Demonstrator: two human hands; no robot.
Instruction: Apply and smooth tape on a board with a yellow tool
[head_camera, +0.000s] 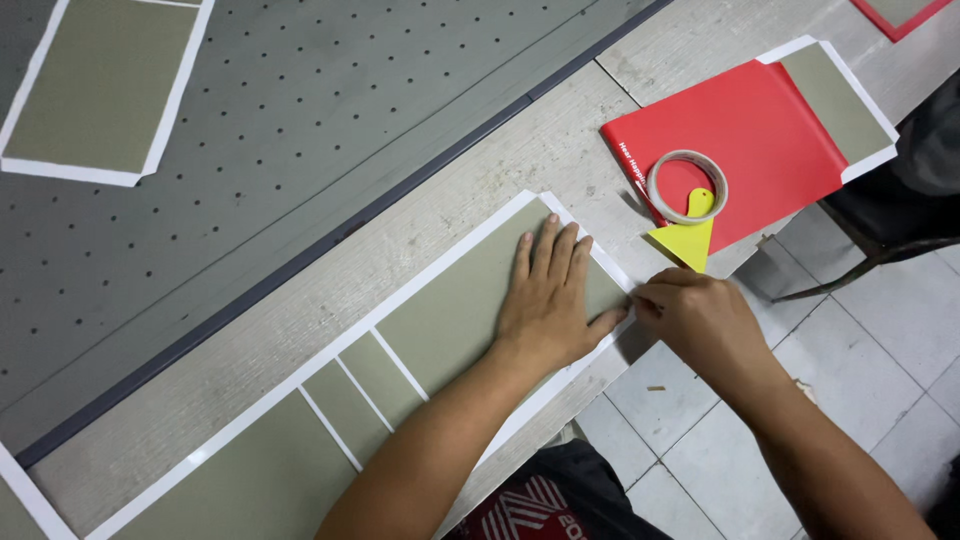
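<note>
A long white sheet (455, 250) with several grey-green board panels (450, 310) glued on it lies slanted across the wooden table. My left hand (553, 295) rests flat, fingers spread, on the end panel near its far corner. At the sheet's white corner flap (612, 268), by the table's edge, my right hand (700, 320) has its fingers curled and pinches or presses the flap. Whether the right hand holds anything else is hidden.
A red cover (755, 120) with a board panel (835, 100) lies at the upper right, with a tape roll (687, 187) and a yellow triangular scraper (690, 235) on it. A perforated grey cutting bed (300, 110) carries another board sheet (100, 85). Tiled floor (880, 340) lies to the right.
</note>
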